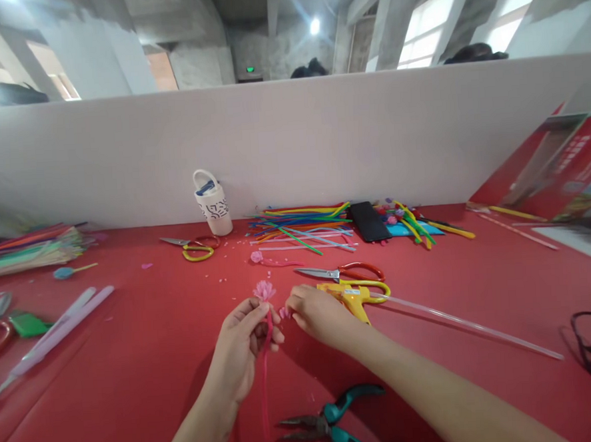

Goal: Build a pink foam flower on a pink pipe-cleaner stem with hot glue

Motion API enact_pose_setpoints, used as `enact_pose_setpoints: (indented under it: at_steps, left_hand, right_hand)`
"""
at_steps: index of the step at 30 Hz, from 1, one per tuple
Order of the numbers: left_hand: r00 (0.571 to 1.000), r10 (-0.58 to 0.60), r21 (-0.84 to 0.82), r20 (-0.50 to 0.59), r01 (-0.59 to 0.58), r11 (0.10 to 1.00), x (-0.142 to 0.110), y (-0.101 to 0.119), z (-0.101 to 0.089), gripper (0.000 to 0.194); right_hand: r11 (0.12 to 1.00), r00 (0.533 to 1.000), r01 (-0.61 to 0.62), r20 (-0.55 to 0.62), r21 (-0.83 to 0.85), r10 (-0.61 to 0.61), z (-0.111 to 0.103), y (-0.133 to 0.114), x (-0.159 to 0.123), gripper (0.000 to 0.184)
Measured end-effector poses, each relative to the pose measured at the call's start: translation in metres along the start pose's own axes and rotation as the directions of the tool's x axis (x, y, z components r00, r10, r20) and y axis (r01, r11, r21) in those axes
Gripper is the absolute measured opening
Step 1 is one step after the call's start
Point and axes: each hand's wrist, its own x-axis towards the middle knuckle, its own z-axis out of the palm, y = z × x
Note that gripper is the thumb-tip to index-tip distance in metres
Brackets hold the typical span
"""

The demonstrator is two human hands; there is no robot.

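Note:
My left hand (240,348) is closed on the red stem of a small pink flower (264,290), made of fuzzy pipe cleaner, held upright above the red table (134,364). The stem (265,383) hangs down below my fingers. My right hand (317,313) is closed in a pinch right beside the stem, on a small pink piece (284,312) just under the flower head. Both hands sit close together at the middle of the table.
Teal-handled pliers (333,425) lie near the front edge. A yellow glue gun (355,296), red-handled scissors (341,271) and a long clear stick (472,327) lie right of my hands. Coloured pipe cleaners (306,227), a black phone (369,221), yellow scissors (194,247) and a white bottle (213,203) line the back partition.

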Motion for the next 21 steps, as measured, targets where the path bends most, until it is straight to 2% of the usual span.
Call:
enact_pose_setpoints:
  at_steps: [4,8,12,14,16,18,21]
  left_hand:
    - [1.000,-0.017,-0.011,0.009,0.017,1.000,-0.001,0.000,0.002,0.019]
    - [0.999,-0.034,-0.022,0.014,0.034,0.999,-0.003,0.000,0.005,0.019]
    - [0.998,-0.065,-0.035,0.010,0.065,0.997,-0.004,0.000,0.007,0.019]
    - [0.996,-0.088,-0.046,0.011,0.089,0.995,-0.005,0.000,0.007,0.018]
    - [0.993,-0.119,-0.059,0.014,0.120,0.991,-0.007,-0.001,0.008,0.017]
    - [0.989,-0.149,-0.073,0.018,0.150,0.986,-0.008,-0.002,0.008,0.016]
    - [0.982,-0.188,-0.093,0.021,0.190,0.977,-0.009,-0.006,0.009,0.013]
  right_hand:
    - [0.994,0.994,0.109,0.010,0.003,-0.109,0.005,-0.001,0.006,0.028]
    - [0.990,0.993,0.118,-0.032,0.082,-0.116,0.009,0.000,0.006,0.028]
    - [0.971,0.987,0.051,-0.158,0.231,-0.014,0.005,0.005,-0.001,0.028]
    - [0.944,0.973,0.026,-0.226,0.328,0.052,-0.002,0.007,-0.007,0.022]
    - [0.901,0.952,0.002,-0.278,0.433,0.131,-0.013,0.007,-0.015,0.012]
    - [0.840,0.932,-0.004,-0.302,0.543,0.200,-0.027,0.004,-0.023,0.012]
    - [0.749,0.927,0.051,-0.310,0.660,0.210,-0.046,-0.006,-0.032,0.012]
